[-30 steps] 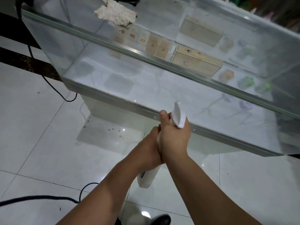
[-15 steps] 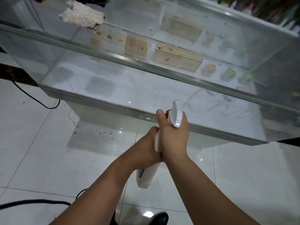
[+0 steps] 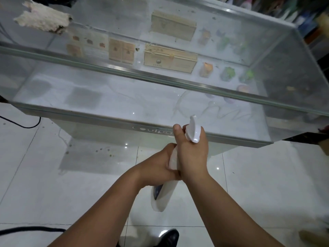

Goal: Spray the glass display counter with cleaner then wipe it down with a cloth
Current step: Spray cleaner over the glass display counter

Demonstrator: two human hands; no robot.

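Cleaning day at the shop: we hold the spray bottle [image 3: 163, 195] in both hands just short of the glass counter [image 3: 124, 98], its white nozzle tipped toward the front pane, probably so the mist lands on the glass. Our right hand [image 3: 193, 154] wraps the neck with the thumb [image 3: 177, 131] upright beside the nozzle. Its fingers curl round the far side, out of sight, so we cannot tell whether they squeeze the trigger. Our left hand [image 3: 158, 164] clasps the body just below, touching the right wrist, apparently to steady the aim. The cloth [image 3: 42, 20] lies on the tabletop [image 3: 128, 20] far beyond the fingers and off to their left, seemingly parked there until the wiping begins. Wooden boxes [image 3: 170, 58] show through the glass beyond the fingers. Spraying looks to be the step in hand, and wiping has not begun.
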